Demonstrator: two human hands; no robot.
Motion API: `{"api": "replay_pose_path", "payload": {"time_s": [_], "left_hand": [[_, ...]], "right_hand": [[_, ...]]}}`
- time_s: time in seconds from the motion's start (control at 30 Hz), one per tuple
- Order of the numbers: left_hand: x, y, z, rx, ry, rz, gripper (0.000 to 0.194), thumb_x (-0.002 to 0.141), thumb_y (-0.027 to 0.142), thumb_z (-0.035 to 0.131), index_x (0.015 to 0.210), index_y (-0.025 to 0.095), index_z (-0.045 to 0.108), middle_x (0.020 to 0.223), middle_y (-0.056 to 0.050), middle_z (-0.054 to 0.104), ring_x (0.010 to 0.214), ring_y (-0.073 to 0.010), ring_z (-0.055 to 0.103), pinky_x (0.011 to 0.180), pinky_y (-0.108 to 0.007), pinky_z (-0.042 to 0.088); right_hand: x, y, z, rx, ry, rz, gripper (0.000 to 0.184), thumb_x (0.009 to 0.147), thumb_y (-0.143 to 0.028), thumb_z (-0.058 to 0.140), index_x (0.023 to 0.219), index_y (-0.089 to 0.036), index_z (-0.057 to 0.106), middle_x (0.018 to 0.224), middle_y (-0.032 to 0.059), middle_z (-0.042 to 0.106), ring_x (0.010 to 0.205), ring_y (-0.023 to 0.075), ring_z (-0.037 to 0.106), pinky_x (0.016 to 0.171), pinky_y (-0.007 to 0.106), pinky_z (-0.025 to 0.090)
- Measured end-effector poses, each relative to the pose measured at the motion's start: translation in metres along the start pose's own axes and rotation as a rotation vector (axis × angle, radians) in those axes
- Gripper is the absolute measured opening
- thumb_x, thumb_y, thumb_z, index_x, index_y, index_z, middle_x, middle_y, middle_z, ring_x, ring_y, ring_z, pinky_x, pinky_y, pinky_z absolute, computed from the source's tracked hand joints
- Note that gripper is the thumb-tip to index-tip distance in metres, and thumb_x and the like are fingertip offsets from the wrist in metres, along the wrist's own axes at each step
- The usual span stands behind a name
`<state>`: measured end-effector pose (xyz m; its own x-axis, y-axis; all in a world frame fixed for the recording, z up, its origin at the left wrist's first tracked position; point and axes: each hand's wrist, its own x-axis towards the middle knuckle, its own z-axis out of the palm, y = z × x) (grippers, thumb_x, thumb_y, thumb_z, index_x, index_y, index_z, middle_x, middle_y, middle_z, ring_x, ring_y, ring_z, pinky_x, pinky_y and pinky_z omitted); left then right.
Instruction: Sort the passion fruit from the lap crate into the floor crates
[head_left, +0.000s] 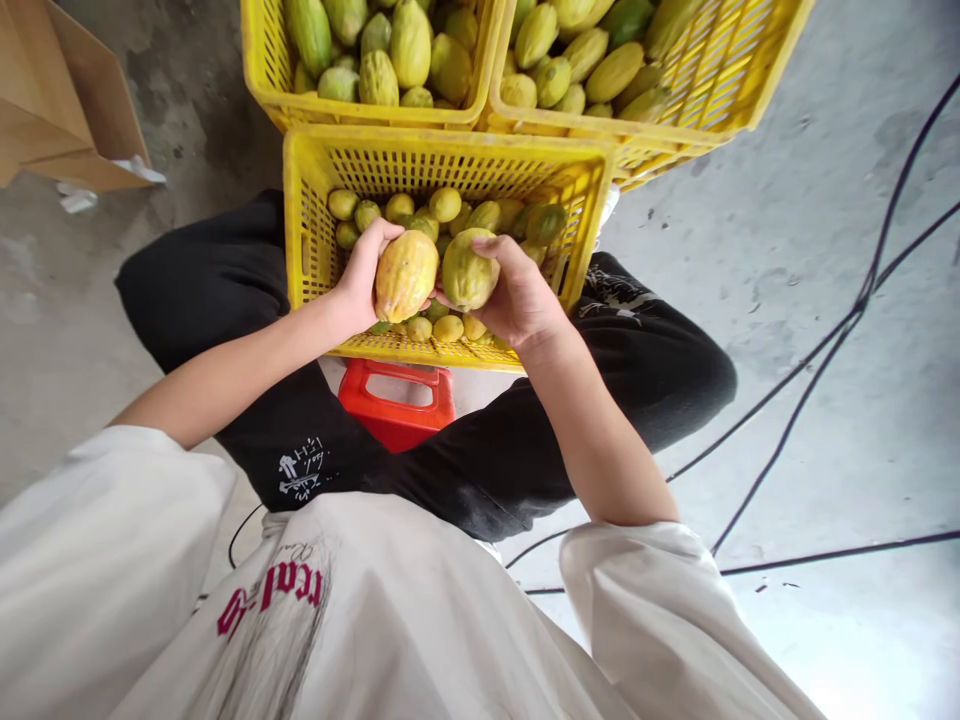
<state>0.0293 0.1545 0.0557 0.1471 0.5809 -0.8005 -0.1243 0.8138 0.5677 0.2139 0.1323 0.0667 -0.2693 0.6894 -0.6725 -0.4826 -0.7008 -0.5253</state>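
Note:
My left hand (365,275) is wrapped round a ribbed yellow papaya (407,277) with orange patches. In my right hand (517,290) sits a rounder, yellow-green papaya (469,270), the thumb lying across its top. The two fruits are side by side, a small gap between them, above a yellow slatted crate (450,152). Several more papayas (445,205), yellow to green, lie inside that crate. My hands and the held fruits hide part of its contents.
Two more yellow crates, one on the left (367,112) and one on the right (720,90), stand behind, holding several fruits. A red plastic stool (401,425) shows below the near crate. An open cardboard box (67,100) is at upper left. Black cables (847,320) cross the concrete floor.

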Motion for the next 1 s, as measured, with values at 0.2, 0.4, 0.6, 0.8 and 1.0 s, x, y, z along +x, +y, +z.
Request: {"api": "replay_pose_path", "payload": {"time_s": [0.2,0.4,0.6,0.8,1.0], "left_hand": [[-0.007,0.005,0.007,-0.071,0.005,-0.029,0.043,0.108,0.048,0.046,0.135,0.021,0.065,0.110,-0.006,0.076,0.134,-0.0472,0.075,0.097,-0.059,0.066],[-0.024,0.020,0.021,-0.139,0.029,-0.111,0.044,0.109,0.044,0.036,0.122,0.014,0.066,0.107,-0.010,0.074,0.138,-0.0456,0.073,0.098,-0.056,0.067],[-0.028,0.026,0.023,-0.176,0.028,-0.107,0.047,0.109,0.037,0.027,0.131,0.015,0.063,0.109,-0.004,0.069,0.133,-0.0371,0.077,0.093,-0.050,0.066],[-0.027,0.027,0.023,-0.180,0.009,-0.132,0.050,0.105,0.032,0.027,0.135,0.014,0.064,0.110,-0.004,0.069,0.127,-0.0370,0.080,0.091,-0.048,0.065],[-0.028,0.022,0.026,-0.262,-0.070,-0.123,0.043,0.106,0.027,0.030,0.124,0.012,0.066,0.099,-0.006,0.071,0.125,-0.0332,0.080,0.096,-0.045,0.068]], "right_hand": [[0.002,0.008,-0.005,-0.070,0.003,-0.073,0.027,0.085,-0.040,0.086,0.095,-0.027,0.064,0.096,0.0014,0.072,0.103,0.0269,0.076,0.096,0.043,0.071],[0.000,0.005,-0.004,-0.071,0.038,-0.047,0.039,0.083,-0.044,0.095,0.095,-0.029,0.060,0.092,0.0002,0.071,0.098,0.0261,0.075,0.089,0.040,0.070],[-0.006,-0.009,0.006,0.060,0.051,0.007,0.019,0.094,-0.046,0.064,0.099,-0.029,0.058,0.085,0.0035,0.071,0.100,0.0297,0.073,0.084,0.044,0.070],[-0.005,-0.015,0.007,0.122,0.167,0.029,0.012,0.092,-0.031,0.044,0.097,-0.028,0.055,0.092,0.0056,0.072,0.100,0.0275,0.075,0.086,0.043,0.066],[0.004,-0.006,-0.003,0.049,0.110,-0.010,0.027,0.095,-0.044,0.079,0.103,-0.032,0.057,0.091,-0.0005,0.071,0.098,0.0253,0.071,0.079,0.037,0.065]]}}
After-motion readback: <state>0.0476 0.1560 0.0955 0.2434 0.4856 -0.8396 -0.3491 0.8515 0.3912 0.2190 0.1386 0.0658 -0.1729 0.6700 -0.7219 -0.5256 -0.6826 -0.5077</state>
